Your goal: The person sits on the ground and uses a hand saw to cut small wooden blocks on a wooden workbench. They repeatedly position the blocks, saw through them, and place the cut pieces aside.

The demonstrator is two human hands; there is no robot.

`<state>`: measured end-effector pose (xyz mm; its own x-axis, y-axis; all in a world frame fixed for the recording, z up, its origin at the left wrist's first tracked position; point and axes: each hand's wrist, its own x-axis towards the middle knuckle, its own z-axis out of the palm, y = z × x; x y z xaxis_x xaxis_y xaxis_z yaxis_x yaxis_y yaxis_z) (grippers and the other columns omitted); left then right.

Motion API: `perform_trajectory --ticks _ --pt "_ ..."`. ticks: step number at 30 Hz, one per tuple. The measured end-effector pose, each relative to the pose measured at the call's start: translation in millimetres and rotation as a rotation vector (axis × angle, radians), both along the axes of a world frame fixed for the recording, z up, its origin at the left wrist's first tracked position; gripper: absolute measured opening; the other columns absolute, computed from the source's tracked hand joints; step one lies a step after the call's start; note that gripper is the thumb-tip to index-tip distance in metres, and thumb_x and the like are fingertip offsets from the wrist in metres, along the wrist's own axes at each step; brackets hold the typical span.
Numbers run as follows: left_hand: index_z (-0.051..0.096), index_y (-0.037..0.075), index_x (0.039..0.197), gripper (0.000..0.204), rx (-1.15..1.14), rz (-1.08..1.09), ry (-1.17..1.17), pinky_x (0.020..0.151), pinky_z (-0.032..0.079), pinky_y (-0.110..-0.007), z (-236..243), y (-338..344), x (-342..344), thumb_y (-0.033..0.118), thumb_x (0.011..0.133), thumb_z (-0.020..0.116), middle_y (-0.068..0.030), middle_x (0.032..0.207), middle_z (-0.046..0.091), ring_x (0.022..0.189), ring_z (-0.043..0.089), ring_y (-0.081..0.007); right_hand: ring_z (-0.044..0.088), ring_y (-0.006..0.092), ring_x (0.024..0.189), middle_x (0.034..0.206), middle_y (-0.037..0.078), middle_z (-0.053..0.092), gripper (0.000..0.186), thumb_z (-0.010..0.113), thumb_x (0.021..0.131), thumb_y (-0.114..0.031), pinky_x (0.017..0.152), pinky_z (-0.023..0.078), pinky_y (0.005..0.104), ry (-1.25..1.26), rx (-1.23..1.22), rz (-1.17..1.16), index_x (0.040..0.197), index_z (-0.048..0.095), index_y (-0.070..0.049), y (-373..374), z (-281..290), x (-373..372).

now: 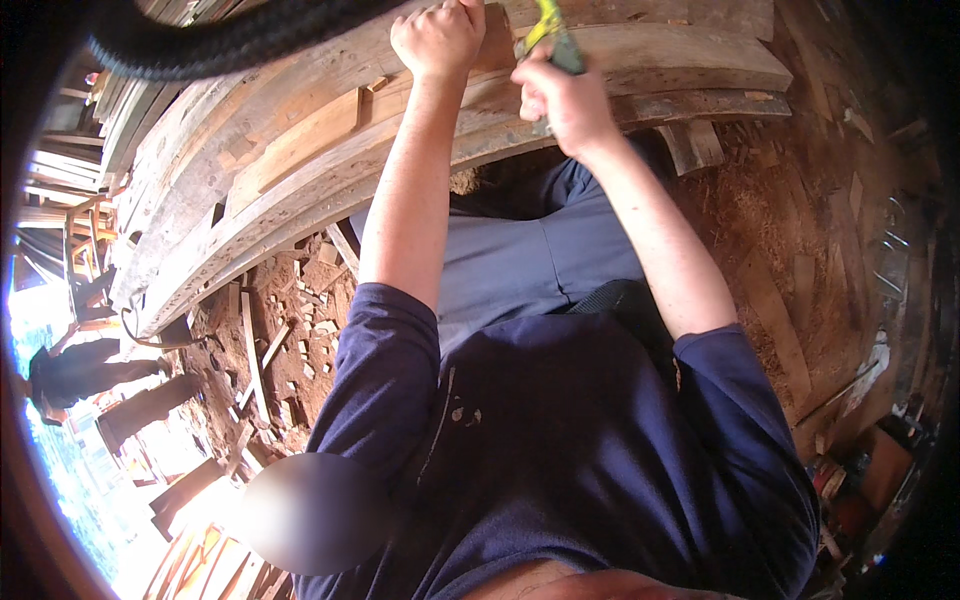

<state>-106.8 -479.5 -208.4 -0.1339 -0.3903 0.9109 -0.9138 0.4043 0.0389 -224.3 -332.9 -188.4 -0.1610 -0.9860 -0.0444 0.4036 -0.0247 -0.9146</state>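
Observation:
My left hand [438, 40] is closed at the top edge, over the weathered planks of a wooden bench [690, 60]. Its fingertips run to the picture's edge, and whatever they grip cannot be made out. A darker brown piece of wood [494, 45] lies just right of it. My right hand [570, 105] is wrapped around a tool with a bright yellow-green and dark grey body [566, 54]. The tool's upper end leaves the picture and it is slightly blurred, so its kind is unclear. Both forearms reach forward over my lap.
A flat board [310, 140] and a small wood block [378, 84] lie on the bench. Offcuts [320, 325] and sawdust [760, 200] cover the floor. Long strips [255, 355] lie at left, near a person [85, 370]. A thick black cord [240, 45] crosses the upper left.

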Motion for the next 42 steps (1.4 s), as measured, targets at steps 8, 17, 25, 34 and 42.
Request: perform_trajectory --ticks 8,17,25,34,42 --pt "0.063 0.013 0.053 0.046 0.105 -0.017 0.001 0.061 0.053 -0.045 -7.0 -4.8 2.9 0.027 0.097 0.059 -0.0126 0.058 0.068 0.053 0.067 -0.0312 0.042 0.0073 0.052 0.061 -0.003 0.045 0.026 0.067 0.088 -0.005 0.049 0.033 0.0278 0.123 0.073 0.086 0.071 0.049 -0.011 27.0 -43.5 -10.6" --pt "0.062 0.012 0.051 0.047 -0.002 -0.006 0.047 0.058 0.054 -0.044 -6.3 -9.5 0.3 0.026 0.095 0.06 -0.0124 0.055 0.066 0.049 0.065 -0.0319 0.051 0.0076 0.054 0.059 -0.004 0.052 0.026 0.071 0.088 -0.012 0.051 0.04 0.0278 0.345 0.128 0.113 0.069 0.053 -0.01 120.0 -19.0 -35.2" --pt "0.06 0.013 0.05 0.046 -0.004 -0.017 0.04 0.057 0.053 -0.042 -0.5 1.1 -0.4 0.025 0.094 0.062 -0.0104 0.054 0.065 0.05 0.066 -0.0286 0.047 0.0073 0.05 0.059 -0.002 0.051 0.019 0.069 0.088 -0.007 0.048 0.036 0.0273 0.244 -0.099 -0.022 0.075 0.056 -0.01 52.7 25.9 -28.3" --pt "0.063 0.013 0.052 0.046 0.002 0.043 -0.003 0.059 0.052 -0.043 -3.3 -3.1 3.7 0.026 0.096 0.061 -0.0109 0.056 0.067 0.051 0.066 -0.0296 0.042 0.0077 0.053 0.062 -0.003 0.045 0.025 0.065 0.089 -0.002 0.052 0.034 0.0276 -0.046 0.006 0.054 0.072 0.049 -0.011 -3.5 -26.2 2.0" --pt "0.063 0.013 0.051 0.048 0.116 0.094 -0.062 0.06 0.053 -0.044 -8.2 -12.8 3.4 0.027 0.097 0.059 -0.0122 0.056 0.067 0.053 0.067 -0.0303 0.048 0.0087 0.053 0.06 -0.002 0.052 0.027 0.071 0.085 -0.017 0.051 0.036 0.0298 0.446 0.057 0.099 0.068 0.051 -0.01 79.8 -55.7 -16.8"
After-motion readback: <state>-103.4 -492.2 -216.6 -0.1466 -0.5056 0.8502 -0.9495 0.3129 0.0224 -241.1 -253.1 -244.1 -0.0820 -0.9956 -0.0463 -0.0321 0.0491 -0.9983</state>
